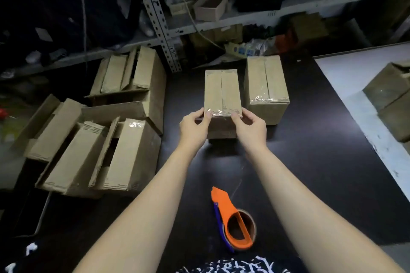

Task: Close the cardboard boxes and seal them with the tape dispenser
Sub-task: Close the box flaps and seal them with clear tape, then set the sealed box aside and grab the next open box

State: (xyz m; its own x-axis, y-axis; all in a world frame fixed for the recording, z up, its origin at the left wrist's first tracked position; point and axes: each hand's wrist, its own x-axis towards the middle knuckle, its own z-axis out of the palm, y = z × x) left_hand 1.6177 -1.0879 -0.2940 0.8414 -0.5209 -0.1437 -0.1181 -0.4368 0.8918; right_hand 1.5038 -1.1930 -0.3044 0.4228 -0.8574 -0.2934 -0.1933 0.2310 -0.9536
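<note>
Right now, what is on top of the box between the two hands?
On the box, clear tape shines across the near edge of the closed flaps. The left hand and right hand grip its near corners. The flaps hide whatever is inside.

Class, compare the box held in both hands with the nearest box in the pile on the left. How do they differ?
The held box has its flaps shut flat and taped at the near edge; the pile box has flaps ajar over a dark gap. The held box stands square on the table; the pile box lies tilted. Both are plain brown cardboard.
</note>
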